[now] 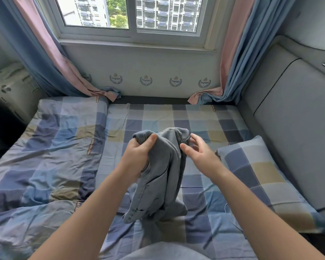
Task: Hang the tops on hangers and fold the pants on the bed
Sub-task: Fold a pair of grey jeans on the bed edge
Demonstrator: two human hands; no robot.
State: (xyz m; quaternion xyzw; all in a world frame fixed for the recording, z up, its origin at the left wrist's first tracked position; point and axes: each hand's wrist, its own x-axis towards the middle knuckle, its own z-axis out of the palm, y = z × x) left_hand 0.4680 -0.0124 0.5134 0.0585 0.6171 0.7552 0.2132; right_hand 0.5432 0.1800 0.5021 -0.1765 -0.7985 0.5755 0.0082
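left hand [139,153] grips grey garment [160,177] | right hand [198,153] splayed, empty | pillow [261,177] right, duvet [45,156] left

**Blues, greys and checks in a bedroom**

A plain grey-blue garment [163,166] shows against a bed sheet [176,117] checked in navy, mid-blue, pale grey and tan squares. The quilt [54,147] and the pillow [255,175] carry the same check. The curtains [45,53] are dusty blue with pink. The pale wall panel [157,68] bears a row of grey-blue crests. The headboard [298,109] is grey with dark piping.
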